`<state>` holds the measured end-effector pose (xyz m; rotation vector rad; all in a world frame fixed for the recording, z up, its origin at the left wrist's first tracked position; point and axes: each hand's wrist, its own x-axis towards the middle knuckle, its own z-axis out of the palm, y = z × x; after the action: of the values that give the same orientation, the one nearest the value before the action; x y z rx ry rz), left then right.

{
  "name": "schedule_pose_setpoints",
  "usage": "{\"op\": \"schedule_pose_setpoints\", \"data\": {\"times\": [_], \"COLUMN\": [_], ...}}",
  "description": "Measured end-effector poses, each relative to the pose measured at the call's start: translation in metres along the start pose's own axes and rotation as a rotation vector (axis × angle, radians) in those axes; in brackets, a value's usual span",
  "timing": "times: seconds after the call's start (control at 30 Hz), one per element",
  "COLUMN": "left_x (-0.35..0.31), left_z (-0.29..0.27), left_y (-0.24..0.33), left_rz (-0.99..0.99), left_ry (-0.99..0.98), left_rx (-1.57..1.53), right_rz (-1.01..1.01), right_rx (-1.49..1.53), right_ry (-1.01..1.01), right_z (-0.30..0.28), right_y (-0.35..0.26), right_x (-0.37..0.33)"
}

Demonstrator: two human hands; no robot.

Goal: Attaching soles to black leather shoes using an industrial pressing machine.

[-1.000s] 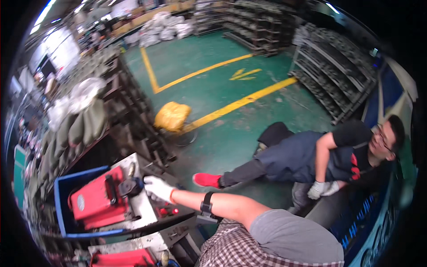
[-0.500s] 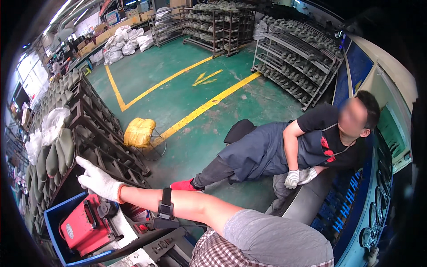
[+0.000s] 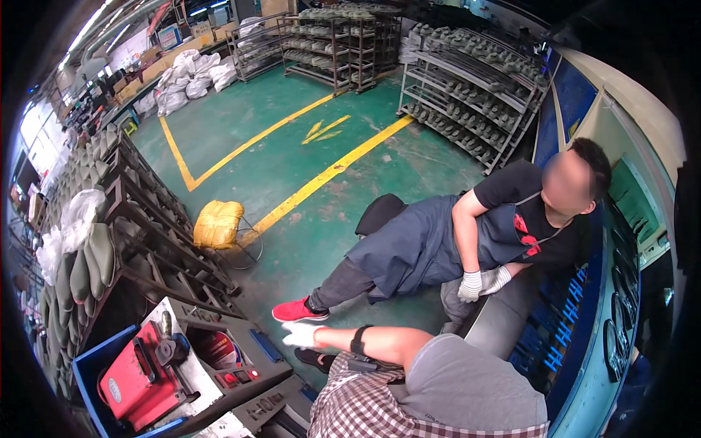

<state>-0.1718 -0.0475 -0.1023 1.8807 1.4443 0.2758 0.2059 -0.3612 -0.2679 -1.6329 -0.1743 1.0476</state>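
My left hand (image 3: 301, 336), in a white knit glove with a dark strap further up the forearm, hangs in the air in front of my checked apron (image 3: 361, 398). Nothing shows in it, and its fingers look stretched out and apart, though they are small and a little blurred. Beyond its fingertips is a co-worker's red shoe (image 3: 299, 312). To the left stands a grey machine top with red buttons (image 3: 231, 377). On its far side, a red metal box with a handle (image 3: 131, 376) sits in a blue bin (image 3: 86, 365). My right hand is out of the picture.
A seated co-worker in a dark apron (image 3: 409, 244) rests gloved hands (image 3: 482, 285) together. Shoe-last racks (image 3: 475, 109) stand behind; another loaded rack (image 3: 139, 212) is at left. A yellow bundle (image 3: 217, 224) sits on a stool. A blue machine (image 3: 584, 350) lines the right.
My left hand has drawn back from pointing beside the left rack and dropped toward my apron, leaving the red box and machine top uncovered. The view has shifted slightly.
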Motion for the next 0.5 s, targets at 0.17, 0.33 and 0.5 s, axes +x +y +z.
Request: {"op": "schedule_pose_setpoints", "data": {"times": [0.17,0.33,0.5], "left_x": [0.002,0.010,0.009], "left_z": [-0.002,0.000,-0.004], "left_y": [-0.010,-0.012,-0.022], "left_rz": [-0.006,0.023,0.026], "left_ry": [0.016,0.009,0.018], "left_rx": [-0.009,-0.012,-0.002], "right_rz": [-0.049,0.036,-0.529], "right_rx": [0.070,0.556,0.627], "right_ry": [0.353,0.536,0.905], "right_z": [-0.064,-0.113,-0.258], "right_y": [0.085,0.065,-0.056], "right_x": [0.008,-0.072,-0.149]}}
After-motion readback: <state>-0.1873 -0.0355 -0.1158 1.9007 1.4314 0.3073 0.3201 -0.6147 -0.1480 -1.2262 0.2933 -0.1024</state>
